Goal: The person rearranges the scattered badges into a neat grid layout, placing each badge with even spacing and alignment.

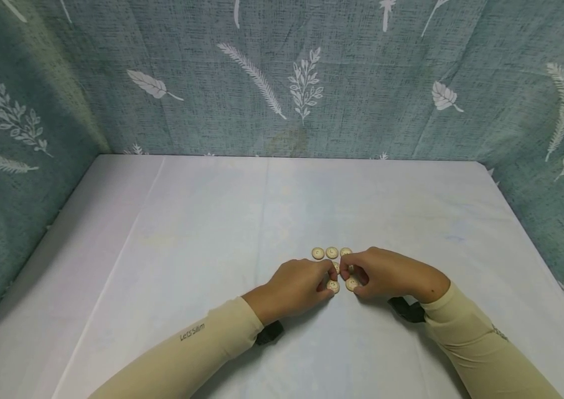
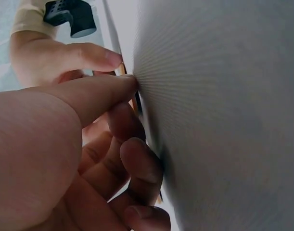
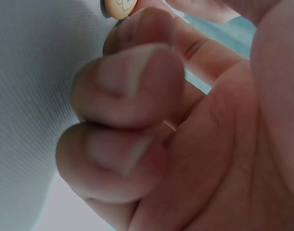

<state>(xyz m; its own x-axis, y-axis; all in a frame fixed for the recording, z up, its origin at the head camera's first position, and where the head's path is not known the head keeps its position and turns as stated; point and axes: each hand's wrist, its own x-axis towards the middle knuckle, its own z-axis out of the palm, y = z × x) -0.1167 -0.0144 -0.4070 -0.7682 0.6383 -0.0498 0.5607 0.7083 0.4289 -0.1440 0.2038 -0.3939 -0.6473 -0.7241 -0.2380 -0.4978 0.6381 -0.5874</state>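
My left hand pinches a round cream button between thumb and forefinger, on the white cloth. Across from it, my right hand holds another button the same way, a small gap apart from the first. In the left wrist view the left thumb presses down at the cloth. A button with dark line markings shows at the top edge of the right wrist view, past the curled fingers. Behind the fingertips, a middle button is partly covered by the hands.
Three more buttons lie in a row just beyond the hands: a left one, a centre one and a right one. The white cloth covers the table, and a green leaf-patterned curtain hangs behind and at the sides.
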